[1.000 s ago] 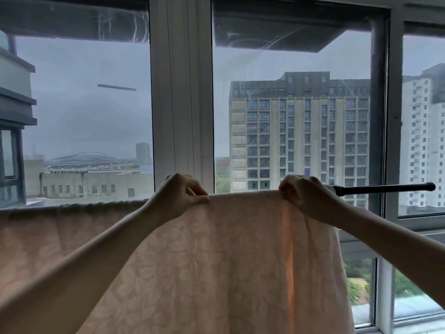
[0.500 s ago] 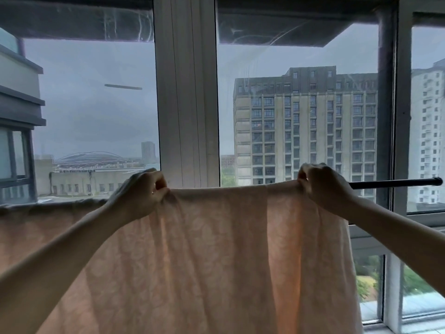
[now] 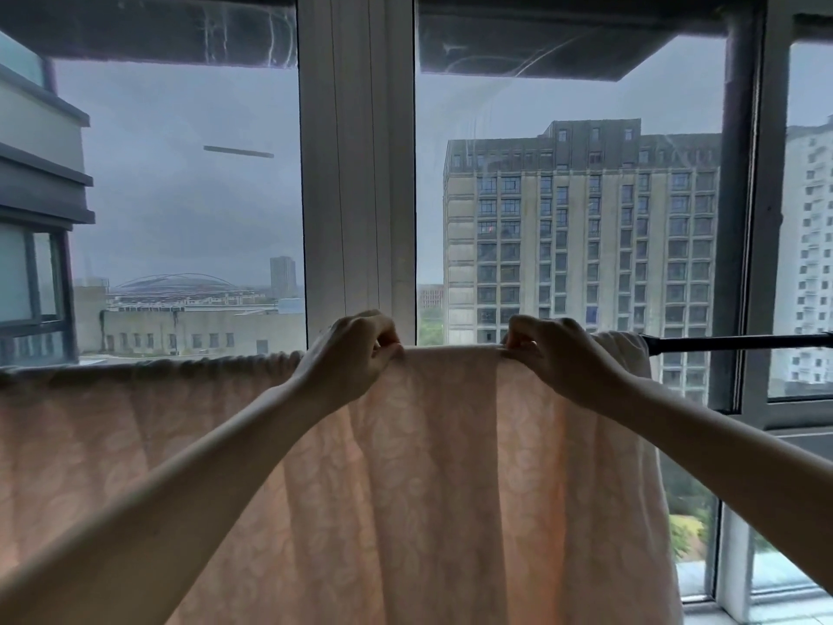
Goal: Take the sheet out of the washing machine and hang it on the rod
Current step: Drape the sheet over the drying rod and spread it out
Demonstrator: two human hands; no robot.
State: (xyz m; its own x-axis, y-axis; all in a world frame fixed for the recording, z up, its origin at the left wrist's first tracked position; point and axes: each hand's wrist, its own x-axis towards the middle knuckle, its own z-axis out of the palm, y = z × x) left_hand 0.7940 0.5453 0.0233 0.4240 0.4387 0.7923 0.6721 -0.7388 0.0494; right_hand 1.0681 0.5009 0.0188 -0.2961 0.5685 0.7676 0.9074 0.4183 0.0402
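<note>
I have both arms raised in front of me. My left hand [image 3: 349, 354] pinches the top fold of the sheet [image 3: 428, 489] where it lies over the rod [image 3: 739, 341], fingers curled down onto the cloth. My right hand [image 3: 556, 354] grips the same fold a little to the right, fingers bent around the fabric. Between my two hands the top edge runs flat and taut.

The sheet is pale pink with a faint leaf pattern, and it hangs from the rod in long soft folds that fill the lower part of my view. To the left of my left hand its top edge is bunched into small gathers. To the right of my right hand a short bunched end of cloth sits on the rod, and beyond it the bare dark rod runs on to the right edge.

The sheet hides everything below the rod. Just behind my hands stands the wide white window post [image 3: 356, 173], with a pane on each side. Far off through the right pane is a tall beige apartment block [image 3: 581, 227]; through the left pane are a low building with a domed roof [image 3: 180, 281] and grey sky. A grey frame post [image 3: 739, 218] stands further right.
</note>
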